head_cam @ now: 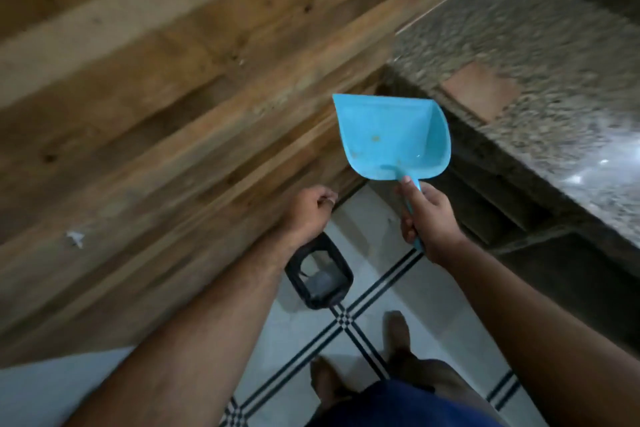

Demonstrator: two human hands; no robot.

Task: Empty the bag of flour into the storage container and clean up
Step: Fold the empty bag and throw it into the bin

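Two hands are out in front, over the gap between a wooden table (145, 87) and a granite counter (540, 55). Right hand (427, 218) has its fingers wrapped round the handle of a blue dustpan (391, 139), thumb laid along the top near the pan, and the scoop is held up in the air, its open mouth pointing away toward the corner where wood meets stone. A few small brownish specks sit inside the pan. Left hand (308, 211) hovers at the table's edge, fingers curled into a loose fist; whether anything is pinched in it cannot be told through the blur. Directly below that wrist, down on the white tiled floor (391, 291), stands a small dark bin (320, 276) with something pale inside. On the tabletop, well to the left, lies one small white scrap (75, 238). Black-lined tile borders cross beneath, and bare feet (398, 333) show at the bottom. No flour bag or container shows in view.
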